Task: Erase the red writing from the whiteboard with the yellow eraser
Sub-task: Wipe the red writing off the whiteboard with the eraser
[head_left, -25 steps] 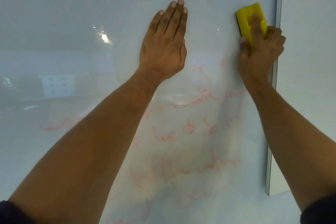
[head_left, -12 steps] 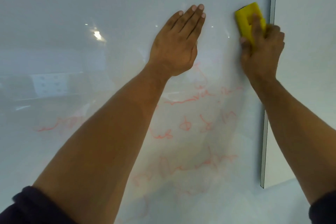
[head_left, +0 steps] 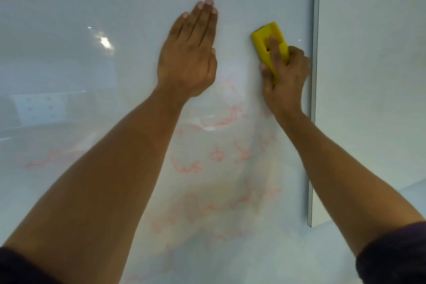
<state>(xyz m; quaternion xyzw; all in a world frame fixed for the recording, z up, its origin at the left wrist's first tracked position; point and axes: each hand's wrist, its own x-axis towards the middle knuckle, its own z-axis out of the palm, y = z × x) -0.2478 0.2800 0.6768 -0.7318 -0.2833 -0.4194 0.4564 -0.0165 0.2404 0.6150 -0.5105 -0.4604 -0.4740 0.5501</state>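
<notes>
The glossy whiteboard (head_left: 92,7) fills most of the head view. Faint red writing (head_left: 216,157) runs in several lines across its lower middle, partly smeared, with a stray stroke at the far left (head_left: 39,163). My right hand (head_left: 285,78) grips the yellow eraser (head_left: 265,39) and presses it flat on the board just above the writing, near the board's right edge. My left hand (head_left: 191,57) lies flat on the board to the left of the eraser, fingers together, holding nothing.
The board's metal right edge (head_left: 314,99) runs vertically just right of my right hand, with a pale wall (head_left: 373,76) beyond it. A bright light reflection (head_left: 105,41) glares on the board at the left.
My right hand has moved the eraser left and down, away from the board's right edge. My left hand stays flat on the board. Writing near the eraser looks fainter.
</notes>
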